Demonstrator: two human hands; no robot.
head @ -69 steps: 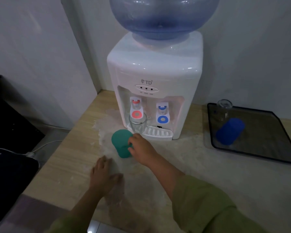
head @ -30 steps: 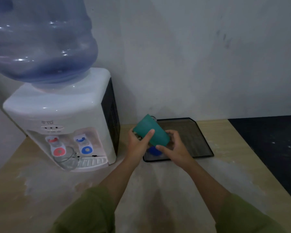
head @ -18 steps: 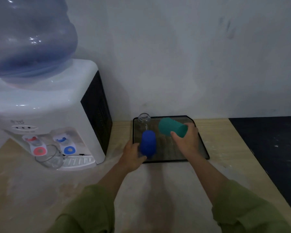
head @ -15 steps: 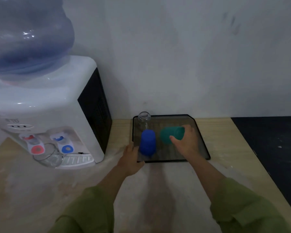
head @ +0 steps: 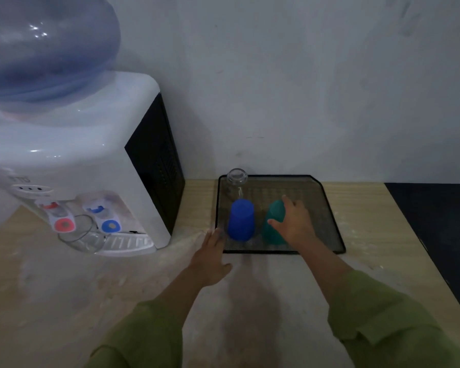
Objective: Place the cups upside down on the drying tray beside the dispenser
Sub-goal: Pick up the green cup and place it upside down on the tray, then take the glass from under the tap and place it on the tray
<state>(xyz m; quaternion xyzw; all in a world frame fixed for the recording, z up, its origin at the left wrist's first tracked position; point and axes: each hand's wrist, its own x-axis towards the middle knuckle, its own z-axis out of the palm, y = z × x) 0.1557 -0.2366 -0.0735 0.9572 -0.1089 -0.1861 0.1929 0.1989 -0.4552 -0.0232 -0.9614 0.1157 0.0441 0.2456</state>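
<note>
A black mesh drying tray (head: 327, 208) lies on the counter right of the white water dispenser (head: 96, 168). On it stand a clear glass (head: 236, 183) at the back left, a blue cup (head: 241, 219) upside down, and a green cup (head: 274, 224) upside down beside the blue one. My right hand (head: 294, 224) rests on the green cup's right side with fingers around it. My left hand (head: 210, 256) lies flat by the tray's front left corner, holding nothing. Another clear glass (head: 81, 235) stands under the dispenser's taps.
A large blue water bottle (head: 45, 49) sits on top of the dispenser. The wall runs close behind the tray. A dark surface (head: 436, 221) borders the wooden counter (head: 361, 261) on the right.
My right hand carried the green cup from beside the dispenser to the tray, turned it over and set it down next to the blue cup. My left hand let go and dropped to the tray's corner.
</note>
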